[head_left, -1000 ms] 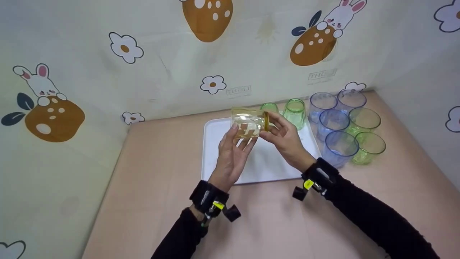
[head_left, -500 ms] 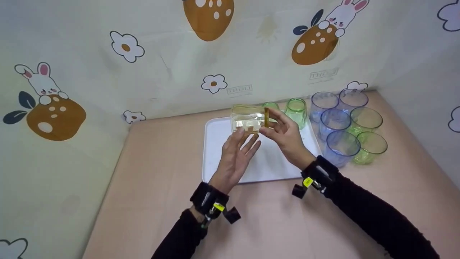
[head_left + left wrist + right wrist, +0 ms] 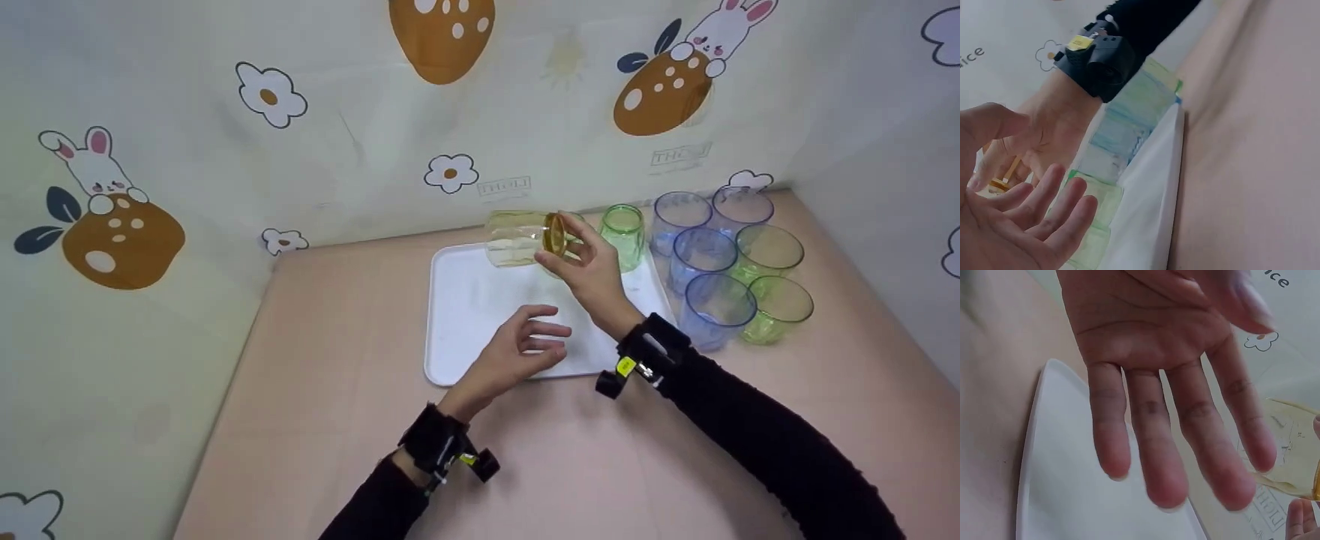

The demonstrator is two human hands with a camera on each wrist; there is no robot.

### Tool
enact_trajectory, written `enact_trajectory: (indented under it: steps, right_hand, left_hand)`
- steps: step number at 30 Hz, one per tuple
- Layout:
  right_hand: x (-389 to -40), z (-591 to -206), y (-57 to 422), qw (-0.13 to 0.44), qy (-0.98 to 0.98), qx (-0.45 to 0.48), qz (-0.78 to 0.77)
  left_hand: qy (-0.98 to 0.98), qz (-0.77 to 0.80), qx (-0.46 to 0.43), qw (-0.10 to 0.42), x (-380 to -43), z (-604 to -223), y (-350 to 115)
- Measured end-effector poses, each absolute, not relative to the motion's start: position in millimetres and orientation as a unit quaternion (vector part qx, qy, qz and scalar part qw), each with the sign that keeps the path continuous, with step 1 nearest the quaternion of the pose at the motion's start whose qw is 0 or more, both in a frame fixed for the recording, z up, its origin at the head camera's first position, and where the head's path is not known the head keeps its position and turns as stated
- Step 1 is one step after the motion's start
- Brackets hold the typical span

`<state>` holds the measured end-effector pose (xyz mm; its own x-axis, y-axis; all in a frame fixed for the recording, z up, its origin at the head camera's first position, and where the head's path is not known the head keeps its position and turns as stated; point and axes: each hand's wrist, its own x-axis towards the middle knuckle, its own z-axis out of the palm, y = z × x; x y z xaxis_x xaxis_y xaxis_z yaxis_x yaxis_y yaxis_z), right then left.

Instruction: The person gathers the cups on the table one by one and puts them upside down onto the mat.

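My right hand (image 3: 596, 281) pinches a clear yellow glass tumbler (image 3: 514, 238) at its thick amber base. It holds the tumbler sideways above the back of a white tray (image 3: 450, 330), mouth to the left. My left hand (image 3: 517, 349) hovers over the tray's front part, apart from the tumbler, fingers spread and loosely bent. From the left wrist, the left hand's fingers (image 3: 1055, 219) fill the foreground, with the right hand's grip on the amber base behind them. In the right wrist view the left palm (image 3: 1151, 343) faces the camera, the yellow tumbler (image 3: 1286, 444) beyond.
An upside-down green tumbler (image 3: 622, 236) stands at the tray's back right, another mostly hidden behind the right hand. Right of the tray, several blue tumblers (image 3: 718, 307) and two green ones (image 3: 780, 311) stand close together, mouths up. A patterned cloth wall (image 3: 360, 150) rises behind the table.
My left hand has left the yellow tumbler and moved down toward the tray's front. The right hand has raised the tumbler slightly and turned its base more into view.
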<state>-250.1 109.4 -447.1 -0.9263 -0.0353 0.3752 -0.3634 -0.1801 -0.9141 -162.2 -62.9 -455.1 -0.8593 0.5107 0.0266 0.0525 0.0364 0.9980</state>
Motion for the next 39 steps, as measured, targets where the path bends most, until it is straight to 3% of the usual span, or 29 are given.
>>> enact_trajectory:
  steps: [7,20,39]
  right_hand:
    - [-263.2,-447.2,101.9,0.132,-0.708,0.155,0.676]
    - [-280.5,-449.7,85.3,0.184,-0.821,0.197,0.503]
    - [-293.0,-452.8,77.6,0.145,-0.877,0.208,0.409]
  left_hand:
    - [0.806,0.48,0.325,0.122,-155.7,-459.9,-70.8]
    - [0.846,0.357,0.384,0.099,-146.6,-460.0,-71.7]
    - [0.903,0.284,0.296,0.128,-147.1,-453.3,-87.7]
